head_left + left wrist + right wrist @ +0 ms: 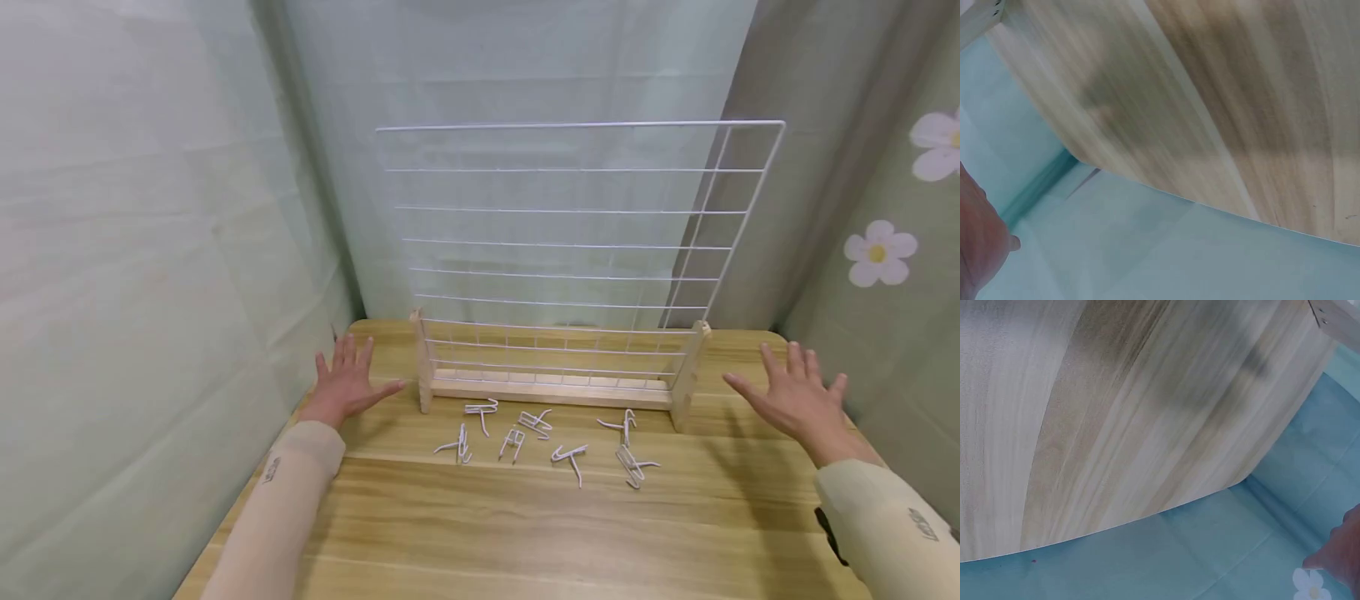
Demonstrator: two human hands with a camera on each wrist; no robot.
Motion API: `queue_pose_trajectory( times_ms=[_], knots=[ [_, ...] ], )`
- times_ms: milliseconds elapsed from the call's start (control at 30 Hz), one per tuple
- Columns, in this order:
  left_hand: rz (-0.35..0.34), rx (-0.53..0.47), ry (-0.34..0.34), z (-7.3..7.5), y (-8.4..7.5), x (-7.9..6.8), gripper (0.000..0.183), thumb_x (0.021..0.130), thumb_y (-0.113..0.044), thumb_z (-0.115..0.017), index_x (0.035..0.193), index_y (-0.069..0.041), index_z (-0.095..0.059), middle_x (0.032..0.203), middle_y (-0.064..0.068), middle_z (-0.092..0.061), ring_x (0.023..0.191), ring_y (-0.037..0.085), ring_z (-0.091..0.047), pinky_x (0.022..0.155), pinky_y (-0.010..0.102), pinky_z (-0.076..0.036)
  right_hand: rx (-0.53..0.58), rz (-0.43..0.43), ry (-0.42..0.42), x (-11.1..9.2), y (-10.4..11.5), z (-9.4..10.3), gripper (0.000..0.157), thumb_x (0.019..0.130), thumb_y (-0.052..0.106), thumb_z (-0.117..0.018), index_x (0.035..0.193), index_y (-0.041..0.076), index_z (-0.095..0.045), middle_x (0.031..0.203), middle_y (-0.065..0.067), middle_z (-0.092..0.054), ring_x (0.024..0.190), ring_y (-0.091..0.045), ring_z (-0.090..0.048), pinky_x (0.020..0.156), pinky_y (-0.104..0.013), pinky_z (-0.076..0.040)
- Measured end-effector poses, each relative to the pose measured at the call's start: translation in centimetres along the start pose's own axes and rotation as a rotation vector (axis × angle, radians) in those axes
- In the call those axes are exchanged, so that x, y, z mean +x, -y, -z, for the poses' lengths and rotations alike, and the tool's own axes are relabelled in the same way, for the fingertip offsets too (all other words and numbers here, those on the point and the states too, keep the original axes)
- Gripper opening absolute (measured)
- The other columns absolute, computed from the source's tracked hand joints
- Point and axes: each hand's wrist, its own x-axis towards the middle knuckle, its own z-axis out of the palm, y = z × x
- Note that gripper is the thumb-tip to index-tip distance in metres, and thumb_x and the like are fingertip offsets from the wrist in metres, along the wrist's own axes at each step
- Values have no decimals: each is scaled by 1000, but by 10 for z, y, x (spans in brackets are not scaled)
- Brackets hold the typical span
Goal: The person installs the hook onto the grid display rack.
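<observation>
In the head view my left hand [347, 385] hovers by the table's left edge, fingers spread, holding nothing. On the other side my right hand [801, 402] is likewise spread with nothing in it. Between them a white wire grid rack [570, 246] stands upright in a wooden base [555, 388]. Several white wire hooks lie scattered on the table in front of it, among them a hook [481, 408] at the back left, a hook [512, 445] near the middle and a hook [634, 465] at the right. Neither hand touches the rack or a hook.
The wooden table [480, 533] has rounded far corners. Pale green cloth [165, 250] hangs along the left and behind, and a flowered cloth [862, 325] hangs on the right. An end of the wooden base [1340, 322] enters the corner of the right wrist view.
</observation>
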Motion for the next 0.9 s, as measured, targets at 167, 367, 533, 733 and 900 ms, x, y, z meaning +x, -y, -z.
queue_pose_trajectory(
  times_ms=[167,367,533,733,900],
  knots=[
    [3,5,-6,2,-2,2,115,85,-81,-42,157,1,-6,158,33,11,145,46,16,105,71,14,26,19,-3,3,4,2,96,96,68,-37,156,0,-6,152,-41,10,138,-59,13,94,-82,11],
    [0,7,0,7,-4,2,116,85,-82,-42,156,2,-6,158,33,11,144,48,14,105,71,13,52,29,-7,10,11,5,95,97,67,-37,156,0,-6,152,-41,7,139,-58,11,96,-81,9],
    [4,10,-11,9,-5,2,114,85,-80,-43,156,2,-7,158,32,11,145,48,13,105,71,13,67,57,-15,16,20,7,92,97,66,-36,157,2,-7,153,-40,5,140,-57,8,97,-81,7],
    [-13,-3,-32,11,-10,6,114,85,-79,-46,156,3,-9,158,33,7,145,49,10,106,71,11,74,76,-33,20,29,11,89,99,64,-36,157,2,-7,154,-40,3,140,-58,5,98,-81,3],
    [-37,-6,-83,11,-15,10,112,85,-77,-49,156,2,-14,159,33,0,146,49,5,107,72,6,106,93,-51,24,33,14,86,100,60,-36,156,0,-9,153,-41,1,140,-59,1,100,-79,-1]
  ],
)
